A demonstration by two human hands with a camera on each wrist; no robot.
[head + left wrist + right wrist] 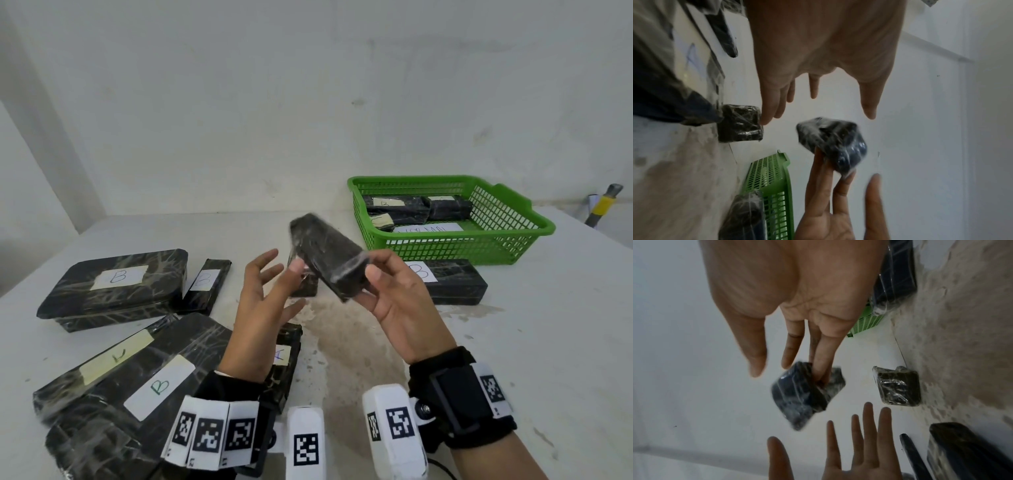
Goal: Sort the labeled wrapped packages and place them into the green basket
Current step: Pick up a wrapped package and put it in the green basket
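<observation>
A black wrapped package (329, 257) is up in the air over the table's middle, blurred, with no label showing. My right hand (370, 291) holds its near end, fingers under it (822, 369), thumb beside it. My left hand (270, 284) is open next to it, fingers spread, holding nothing. The wrist views show the same package (832, 142) (797, 399). The green basket (445, 250) stands at the back right with several wrapped packages inside. Packages labeled B (113, 287) (205, 284) (445, 277) (154, 387) and one labeled A (284, 359) lie on the table.
A small unlabeled-looking package (305, 287) lies on the table right under my hands. A long package with a yellow label (113, 356) lies at front left. A tool handle with yellow tape (603, 205) leans at the far right. A white wall backs the table.
</observation>
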